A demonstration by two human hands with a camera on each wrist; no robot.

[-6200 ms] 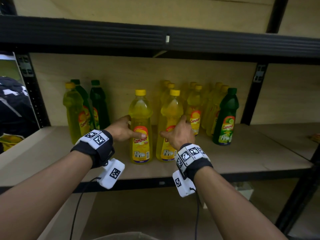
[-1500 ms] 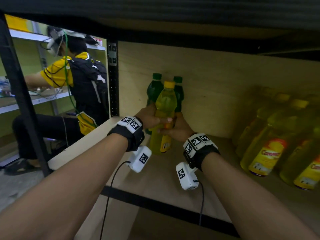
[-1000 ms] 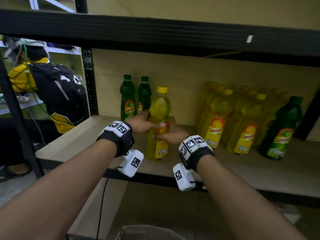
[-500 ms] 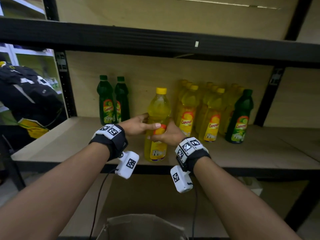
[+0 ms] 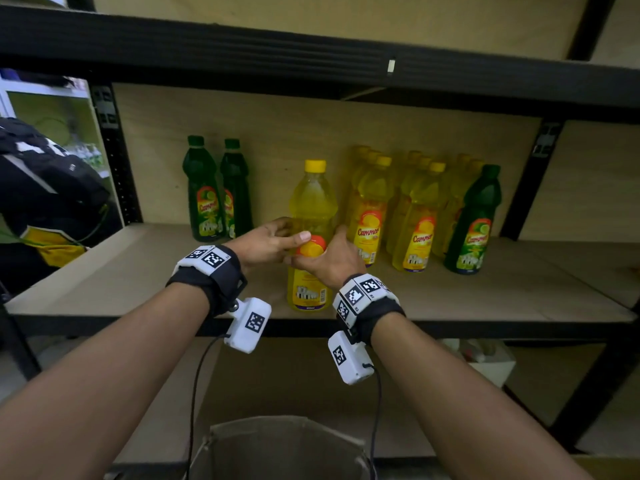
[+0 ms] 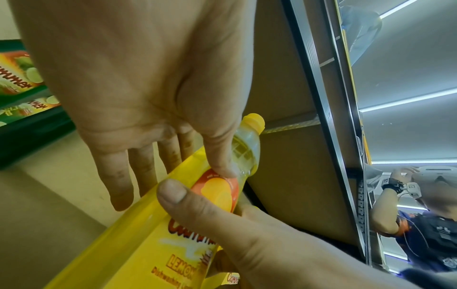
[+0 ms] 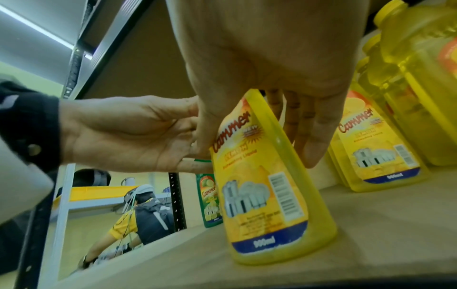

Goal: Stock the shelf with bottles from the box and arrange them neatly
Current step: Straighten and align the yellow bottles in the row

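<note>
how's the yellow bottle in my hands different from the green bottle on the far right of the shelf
The yellow bottle stands alone near the shelf's front edge, held by the left hand and right hand; the green bottle stands untouched, further back beside the yellow group. One has a yellow cap, the other green. Both are upright with similar labels.

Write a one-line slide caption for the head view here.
Both hands, left hand and right hand, hold an upright yellow bottle near the shelf front edge, between green and yellow bottles.
</note>
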